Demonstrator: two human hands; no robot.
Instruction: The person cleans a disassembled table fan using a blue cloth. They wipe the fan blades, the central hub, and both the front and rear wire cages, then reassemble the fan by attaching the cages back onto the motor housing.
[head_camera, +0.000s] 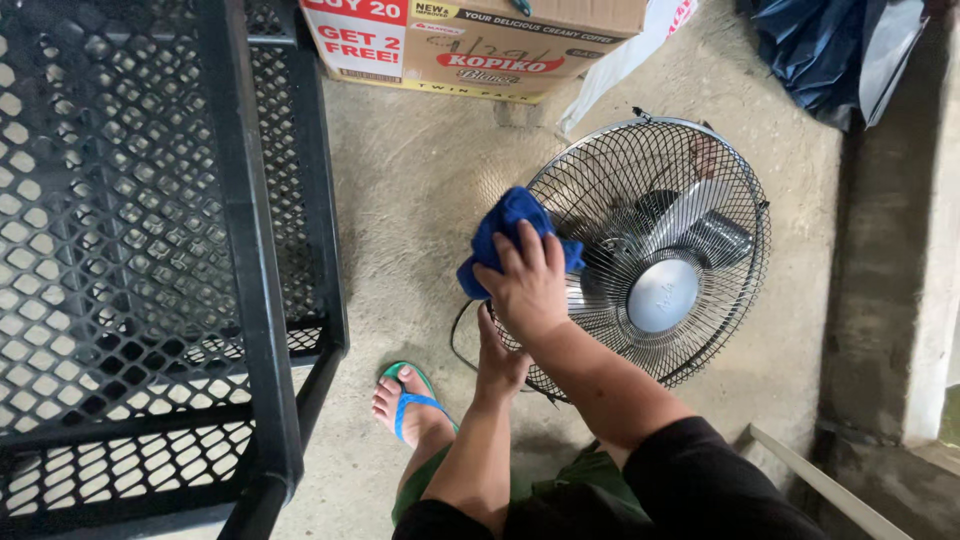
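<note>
Soft, even daylight, faint shadows, sharp centre, perhaps slight wide-angle stretching at the edges.

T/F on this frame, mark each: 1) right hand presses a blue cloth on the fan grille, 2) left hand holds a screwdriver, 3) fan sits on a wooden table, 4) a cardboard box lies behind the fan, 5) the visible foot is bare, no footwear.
1) True. The right hand presses the blue cloth against the fan grille.
2) False. The left hand holds no tool; it grips the grille's lower edge.
3) False. The fan stands on the concrete floor.
4) True. A cardboard box lies on the floor beyond the fan.
5) False. The foot wears a flip-flop with blue straps.
</note>
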